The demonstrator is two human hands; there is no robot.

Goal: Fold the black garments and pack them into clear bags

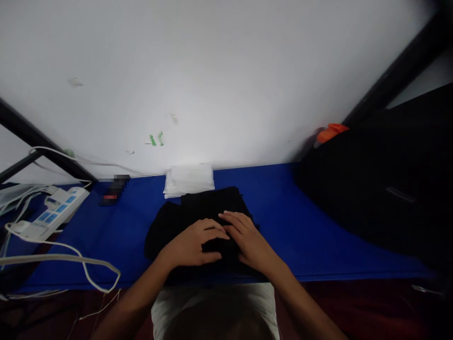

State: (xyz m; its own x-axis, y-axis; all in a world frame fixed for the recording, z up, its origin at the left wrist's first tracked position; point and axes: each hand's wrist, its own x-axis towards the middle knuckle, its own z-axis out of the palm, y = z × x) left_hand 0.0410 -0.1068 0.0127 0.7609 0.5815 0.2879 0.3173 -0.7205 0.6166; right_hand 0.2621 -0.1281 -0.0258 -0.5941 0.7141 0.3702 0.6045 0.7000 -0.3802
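A folded black cloth (212, 202), perhaps a garment, lies on the blue surface (274, 198) in front of me. My left hand (198, 243) rests on its left-middle part, palm down, with the thumb and fingers apart. Close beside it, my right hand (249, 238) lies on the cloth with its fingers stretched out toward the left. The fingertips of both hands nearly meet over the middle of the cloth. Dark fabric hides its folds, so I cannot tell its exact kind. Behind it sits a stack of white, thin, sheet-like packets (189, 179).
To the left lie a white power strip (58, 212) and loose white cables (92, 259). A dark, partly blurred-out object (115, 191) is near the wall. A large black bulky item (364, 189) fills the right side, with an orange thing (331, 133) behind it.
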